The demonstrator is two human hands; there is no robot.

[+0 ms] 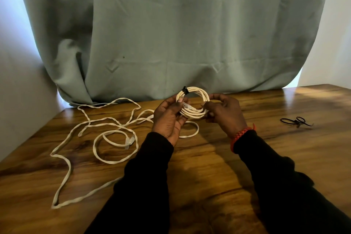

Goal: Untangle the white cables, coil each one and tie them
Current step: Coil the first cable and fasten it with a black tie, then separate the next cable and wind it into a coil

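coiled cable (193, 103) (tied) between both grips, left hand (169, 118), right hand (226, 114) pinching it

Wooden table (266, 157), loose white cable (98, 125), black ties (296, 121)

We see the round coil of white cable (193, 103) held above the brown wooden desk (284, 148) between our hands, the loose white flat cable (91, 138) sprawled to its left, thin black ties (296, 121) far right, and the grey-green curtain (180, 30) behind.

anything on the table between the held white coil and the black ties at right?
Head view: only bare wooden table between coiled white cable and black ties.
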